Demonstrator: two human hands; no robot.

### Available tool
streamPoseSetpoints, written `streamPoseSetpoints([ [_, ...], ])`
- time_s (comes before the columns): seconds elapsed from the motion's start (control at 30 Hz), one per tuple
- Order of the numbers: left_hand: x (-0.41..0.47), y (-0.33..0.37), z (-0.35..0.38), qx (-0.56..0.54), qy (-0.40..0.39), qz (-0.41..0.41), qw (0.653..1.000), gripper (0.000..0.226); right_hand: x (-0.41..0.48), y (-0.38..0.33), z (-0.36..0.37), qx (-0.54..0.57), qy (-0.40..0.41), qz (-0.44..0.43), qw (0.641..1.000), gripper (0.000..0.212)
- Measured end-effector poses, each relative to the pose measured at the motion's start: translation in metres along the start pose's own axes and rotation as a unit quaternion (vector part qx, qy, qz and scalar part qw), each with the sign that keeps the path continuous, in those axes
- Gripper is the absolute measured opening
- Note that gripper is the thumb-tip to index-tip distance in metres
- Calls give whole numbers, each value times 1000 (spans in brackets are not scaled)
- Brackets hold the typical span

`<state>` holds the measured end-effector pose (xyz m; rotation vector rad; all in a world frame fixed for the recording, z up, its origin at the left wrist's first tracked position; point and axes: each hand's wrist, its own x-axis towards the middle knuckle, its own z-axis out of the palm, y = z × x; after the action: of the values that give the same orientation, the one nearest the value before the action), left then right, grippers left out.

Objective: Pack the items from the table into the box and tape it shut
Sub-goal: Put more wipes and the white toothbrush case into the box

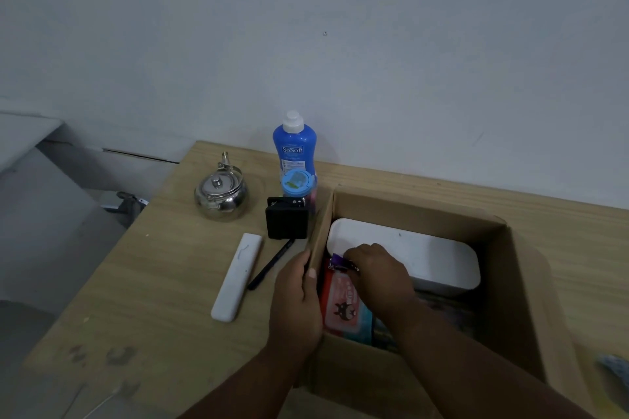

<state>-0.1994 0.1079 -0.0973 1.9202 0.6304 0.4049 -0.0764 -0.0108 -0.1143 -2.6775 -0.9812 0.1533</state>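
An open cardboard box (pixel 517 282) stands on the right of the wooden table (pixel 153 282). Inside lie a white rectangular container (pixel 425 255) and a pink packet with a cartoon figure (pixel 340 306). My left hand (pixel 296 303) grips the box's left wall. My right hand (pixel 374 272) is inside the box, holding a small purple item (pixel 338 262) over the pink packet. On the table to the left stand a steel kettle (pixel 221 194), a blue SoSoft bottle (pixel 294 146), a blue-lidded jar (pixel 296 184), a black boxy device (pixel 287 221), a black pen (pixel 270 265) and a long white case (pixel 236 281).
A wall rises right behind the table. The table's left edge drops to a grey floor, where a small grey object (pixel 127 202) lies. Something patterned (pixel 616 367) shows at the far right edge.
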Motion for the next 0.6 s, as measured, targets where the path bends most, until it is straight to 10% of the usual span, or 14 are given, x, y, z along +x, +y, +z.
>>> streamPoseSetpoints([
  [0.33,1,-9,3,90,38,88,991,38,2,3,6,34,-15,-20,999,29],
  [0.47,3,-4,5,314,-12,348,883,25,-1,5,7,52,5,-5,999,24],
  [0.6,14,2,12,449,-92,384,801,18,-4,9,3,60,12,18,998,24],
])
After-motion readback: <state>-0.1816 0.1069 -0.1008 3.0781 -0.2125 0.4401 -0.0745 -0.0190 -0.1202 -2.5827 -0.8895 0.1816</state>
